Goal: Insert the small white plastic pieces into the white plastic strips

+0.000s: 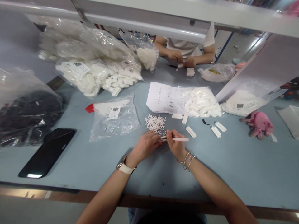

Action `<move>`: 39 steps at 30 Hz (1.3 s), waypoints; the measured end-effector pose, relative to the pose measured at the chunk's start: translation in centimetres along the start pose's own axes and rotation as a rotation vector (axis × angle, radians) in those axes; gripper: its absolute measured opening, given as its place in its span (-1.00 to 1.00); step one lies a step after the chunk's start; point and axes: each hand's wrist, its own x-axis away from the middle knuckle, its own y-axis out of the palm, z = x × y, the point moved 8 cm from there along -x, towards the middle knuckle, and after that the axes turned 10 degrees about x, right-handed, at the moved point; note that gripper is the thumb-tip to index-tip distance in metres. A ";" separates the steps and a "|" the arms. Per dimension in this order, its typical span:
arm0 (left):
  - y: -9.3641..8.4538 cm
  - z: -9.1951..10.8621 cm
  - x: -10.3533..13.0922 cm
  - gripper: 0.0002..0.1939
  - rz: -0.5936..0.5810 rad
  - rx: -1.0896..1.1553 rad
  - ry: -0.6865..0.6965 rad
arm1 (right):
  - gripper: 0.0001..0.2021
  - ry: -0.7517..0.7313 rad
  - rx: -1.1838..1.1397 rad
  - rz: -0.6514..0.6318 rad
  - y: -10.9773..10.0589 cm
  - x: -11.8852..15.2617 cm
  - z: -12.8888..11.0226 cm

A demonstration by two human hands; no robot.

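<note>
My left hand [146, 145] is closed on a small white plastic piece [161, 140], pressed near the tabletop. Pinched in my right hand [177, 146] is a slim white pen-like tool [181, 139], its tip at that piece; its exact kind does not show. Just beyond my fingers lies a heap of tiny white parts [155, 123]. Several white rectangular plastic pieces [191, 131] lie to the right of my right hand. Behind them, more such pieces fill an open clear bag [202, 101], beside a printed paper sheet [165, 99].
A flat clear bag with a red corner [114, 115] and a black phone [48, 152] lie left. Large bags of white parts [93, 74] stand behind; a dark-filled bag [28, 115] sits far left. A pink plush-like item [259, 123] lies right. Across the table, a person's hands [183, 59] handle white pieces.
</note>
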 end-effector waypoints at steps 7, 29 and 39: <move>0.9 0.3 0.1 -0.88 0.041 0.004 0.011 | -0.59 -0.056 0.143 0.039 -0.3 -0.1 -0.1; 0.8 -0.2 -0.1 -0.87 0.074 0.040 -0.151 | -0.56 0.104 -0.085 -0.031 0.6 0.2 2.5; 0.9 -0.3 -0.1 -0.87 0.094 0.058 -0.135 | -0.51 -0.143 0.219 0.083 -0.3 -0.2 -0.1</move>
